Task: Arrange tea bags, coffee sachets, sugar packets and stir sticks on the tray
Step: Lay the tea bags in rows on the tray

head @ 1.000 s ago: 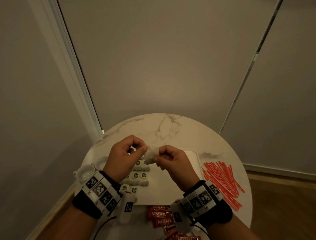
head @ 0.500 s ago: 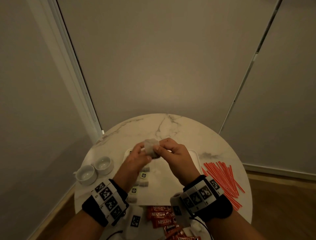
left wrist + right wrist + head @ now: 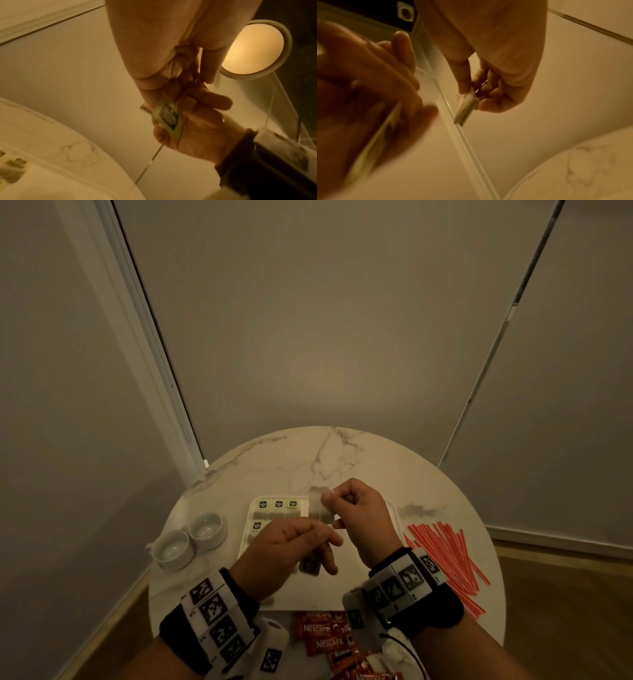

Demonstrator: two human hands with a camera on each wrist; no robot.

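My right hand (image 3: 329, 502) pinches a pale tea bag (image 3: 317, 506) above the far edge of the white tray (image 3: 342, 590). The right wrist view shows that bag (image 3: 464, 109) edge-on between thumb and fingers. My left hand (image 3: 329, 546) is blurred, lower and to the left, over the tray. Its fingers seem to hold the bag's green tag (image 3: 169, 117) on a thin string. Several tea bags with green tags (image 3: 278, 503) lie in rows on the tray's left part; some are hidden under my left hand.
Red stir sticks (image 3: 445, 559) lie in a loose heap on the round marble table (image 3: 308, 460), right of the tray. Red coffee sachets (image 3: 322, 631) are piled at the near edge. Two white cups (image 3: 191, 537) stand to the left.
My left hand has let go of the tea bag itself and dropped down and left, drawing the tag away. My right hand keeps the bag and has shifted slightly right.
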